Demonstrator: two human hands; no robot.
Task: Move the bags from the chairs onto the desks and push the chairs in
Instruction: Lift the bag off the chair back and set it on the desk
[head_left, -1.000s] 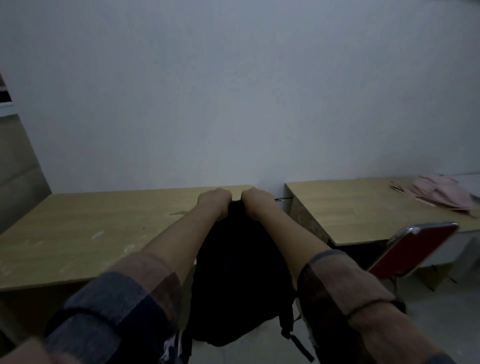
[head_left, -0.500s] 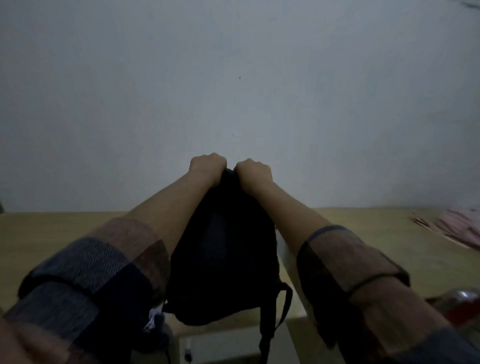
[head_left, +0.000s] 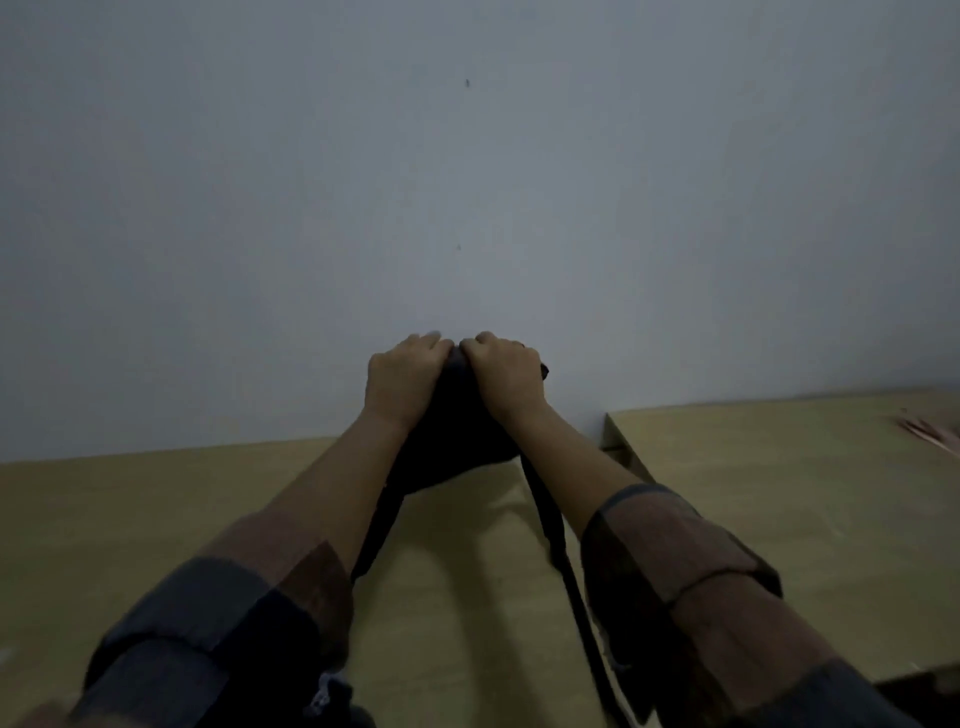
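A black backpack (head_left: 447, 441) sits over the back part of the left wooden desk (head_left: 156, 519), close to the wall. My left hand (head_left: 402, 376) and my right hand (head_left: 506, 374) both grip its top, side by side. Its straps (head_left: 556, 535) trail toward me across the desk top. My forearms hide much of the bag's body. No chair is in view.
A second wooden desk (head_left: 779, 493) stands to the right, with a narrow gap between the two. Some pink items (head_left: 930, 431) lie at its far right edge. A plain pale wall (head_left: 467, 182) rises right behind both desks.
The backpack has gone from hanging in front of the desk edge to up and forward over the left desk near the wall. Both hands have kept their grip. The red chair has left the view.
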